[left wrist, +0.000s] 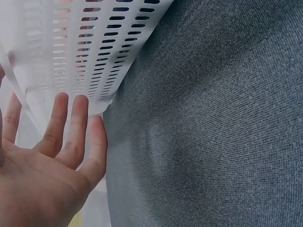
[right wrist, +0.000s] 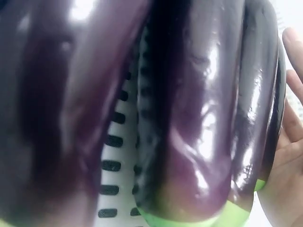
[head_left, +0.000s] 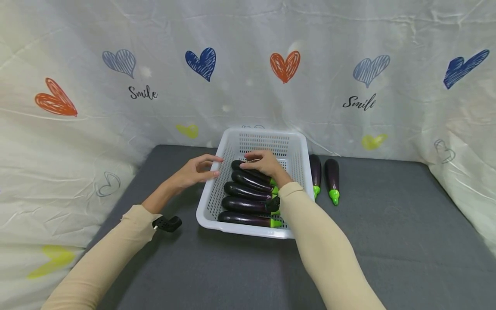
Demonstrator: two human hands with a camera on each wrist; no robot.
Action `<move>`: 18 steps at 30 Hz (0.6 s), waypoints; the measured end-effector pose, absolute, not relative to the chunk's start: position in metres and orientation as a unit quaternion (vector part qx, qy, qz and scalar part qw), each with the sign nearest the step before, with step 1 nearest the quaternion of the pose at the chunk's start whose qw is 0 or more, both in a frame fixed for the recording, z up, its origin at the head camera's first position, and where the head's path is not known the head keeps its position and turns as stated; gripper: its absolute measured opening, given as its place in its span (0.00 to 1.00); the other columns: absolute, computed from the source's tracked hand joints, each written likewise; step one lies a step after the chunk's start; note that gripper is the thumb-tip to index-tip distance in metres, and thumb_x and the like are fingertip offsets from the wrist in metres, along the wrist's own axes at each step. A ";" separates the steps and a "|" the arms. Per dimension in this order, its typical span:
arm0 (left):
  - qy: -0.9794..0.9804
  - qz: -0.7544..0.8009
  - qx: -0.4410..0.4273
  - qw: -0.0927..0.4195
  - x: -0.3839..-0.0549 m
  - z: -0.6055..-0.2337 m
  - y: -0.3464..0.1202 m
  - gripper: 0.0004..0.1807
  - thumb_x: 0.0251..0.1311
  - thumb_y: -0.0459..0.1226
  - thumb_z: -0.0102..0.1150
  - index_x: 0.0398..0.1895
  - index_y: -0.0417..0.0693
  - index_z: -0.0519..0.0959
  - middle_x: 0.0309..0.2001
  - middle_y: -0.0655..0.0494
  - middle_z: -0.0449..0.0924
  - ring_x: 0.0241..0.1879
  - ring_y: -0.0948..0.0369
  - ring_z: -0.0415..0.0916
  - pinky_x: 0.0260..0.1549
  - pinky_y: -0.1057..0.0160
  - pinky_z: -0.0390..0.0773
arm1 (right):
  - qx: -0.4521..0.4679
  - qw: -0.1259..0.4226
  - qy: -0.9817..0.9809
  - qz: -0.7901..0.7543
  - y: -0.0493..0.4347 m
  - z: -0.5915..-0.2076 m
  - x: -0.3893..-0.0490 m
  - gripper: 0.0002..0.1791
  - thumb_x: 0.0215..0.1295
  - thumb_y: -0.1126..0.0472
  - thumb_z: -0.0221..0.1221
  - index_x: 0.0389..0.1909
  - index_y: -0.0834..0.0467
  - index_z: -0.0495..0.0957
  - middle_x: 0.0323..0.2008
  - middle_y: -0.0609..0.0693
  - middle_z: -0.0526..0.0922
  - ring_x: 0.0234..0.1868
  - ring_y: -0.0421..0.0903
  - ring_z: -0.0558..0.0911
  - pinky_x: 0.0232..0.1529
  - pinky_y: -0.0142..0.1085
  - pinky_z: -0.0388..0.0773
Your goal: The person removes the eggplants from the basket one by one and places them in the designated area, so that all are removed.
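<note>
Several dark purple eggplants (head_left: 246, 192) with green stem ends lie side by side in a white plastic basket (head_left: 248, 231). My right hand (head_left: 265, 163) is inside it, over the farthest eggplant (head_left: 236, 165), with the thumb at that eggplant's upper side. Behind the row in the right wrist view, the fingers (right wrist: 294, 45) look extended and the palm faces the eggplants. My left hand (head_left: 193, 171) is at the basket's left rim, fingertips right by it. Seen from the left wrist, its fingers (left wrist: 75, 132) are loosely straight beside the slotted wall (left wrist: 94, 52).
Two more eggplants, one (head_left: 315, 172) close to the basket and another (head_left: 332, 178) farther right, lie on the dark grey tabletop (head_left: 387, 224). A white curtain (head_left: 244, 86) with printed hearts hangs behind and along the sides.
</note>
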State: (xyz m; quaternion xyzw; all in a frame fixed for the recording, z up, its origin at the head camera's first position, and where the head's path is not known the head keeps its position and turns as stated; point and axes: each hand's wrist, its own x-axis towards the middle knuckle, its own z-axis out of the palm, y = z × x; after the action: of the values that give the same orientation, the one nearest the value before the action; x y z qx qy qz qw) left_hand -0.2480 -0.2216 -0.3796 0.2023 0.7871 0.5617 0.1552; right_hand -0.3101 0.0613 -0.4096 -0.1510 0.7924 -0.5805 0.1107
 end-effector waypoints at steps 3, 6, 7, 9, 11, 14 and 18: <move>0.787 0.562 0.202 0.155 -0.248 -0.379 -0.222 0.27 0.70 0.38 0.64 0.70 0.47 0.71 0.62 0.40 0.72 0.57 0.45 0.75 0.53 0.43 0.76 | -0.157 0.108 0.797 -0.573 0.060 -0.409 -0.310 0.27 0.60 0.61 0.74 0.59 0.66 0.81 0.56 0.58 0.82 0.57 0.54 0.80 0.56 0.44 0.76; 0.791 0.557 0.202 0.154 -0.248 -0.379 -0.223 0.27 0.70 0.39 0.63 0.71 0.47 0.71 0.62 0.40 0.72 0.57 0.46 0.75 0.53 0.42 0.75 | -0.156 0.111 0.799 -0.570 0.058 -0.409 -0.309 0.26 0.60 0.62 0.74 0.58 0.66 0.82 0.54 0.58 0.84 0.55 0.53 0.81 0.55 0.43 0.77; 0.792 0.555 0.202 0.153 -0.248 -0.379 -0.223 0.27 0.71 0.39 0.63 0.71 0.48 0.71 0.62 0.41 0.72 0.57 0.46 0.75 0.53 0.42 0.75 | -0.156 0.112 0.799 -0.570 0.058 -0.409 -0.309 0.25 0.60 0.62 0.74 0.57 0.66 0.82 0.53 0.57 0.84 0.54 0.53 0.82 0.54 0.43 0.77; 0.795 0.551 0.202 0.151 -0.248 -0.379 -0.223 0.27 0.71 0.39 0.63 0.71 0.48 0.70 0.63 0.42 0.72 0.57 0.47 0.75 0.54 0.42 0.75 | -0.154 0.114 0.800 -0.569 0.057 -0.409 -0.309 0.24 0.59 0.62 0.74 0.55 0.65 0.83 0.52 0.56 0.85 0.53 0.52 0.82 0.53 0.42 0.77; 0.797 0.549 0.202 0.151 -0.248 -0.380 -0.223 0.27 0.71 0.40 0.63 0.71 0.48 0.70 0.63 0.42 0.72 0.57 0.47 0.75 0.54 0.41 0.75 | -0.153 0.115 0.802 -0.566 0.056 -0.409 -0.309 0.22 0.59 0.62 0.75 0.54 0.64 0.84 0.52 0.56 0.85 0.52 0.51 0.82 0.52 0.41 0.77; 0.796 0.550 0.202 0.151 -0.248 -0.380 -0.223 0.28 0.71 0.40 0.63 0.71 0.48 0.70 0.63 0.42 0.72 0.57 0.47 0.75 0.54 0.42 0.75 | -0.155 0.114 0.805 -0.561 0.056 -0.409 -0.309 0.21 0.59 0.62 0.75 0.52 0.64 0.85 0.51 0.55 0.85 0.51 0.51 0.82 0.52 0.41 0.77; 0.795 0.552 0.202 0.152 -0.247 -0.380 -0.223 0.28 0.71 0.40 0.63 0.71 0.48 0.70 0.63 0.42 0.72 0.56 0.47 0.75 0.53 0.42 0.75 | -0.155 0.114 0.806 -0.560 0.056 -0.409 -0.310 0.20 0.59 0.62 0.75 0.52 0.63 0.86 0.50 0.55 0.86 0.50 0.50 0.82 0.51 0.40 0.77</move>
State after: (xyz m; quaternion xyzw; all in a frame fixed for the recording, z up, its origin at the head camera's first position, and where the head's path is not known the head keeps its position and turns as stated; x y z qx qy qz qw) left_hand -0.2473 -0.2232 -0.3796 0.2025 0.7947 0.5516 0.1521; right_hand -0.3101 0.0559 -0.4094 -0.1551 0.8059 -0.5599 0.1142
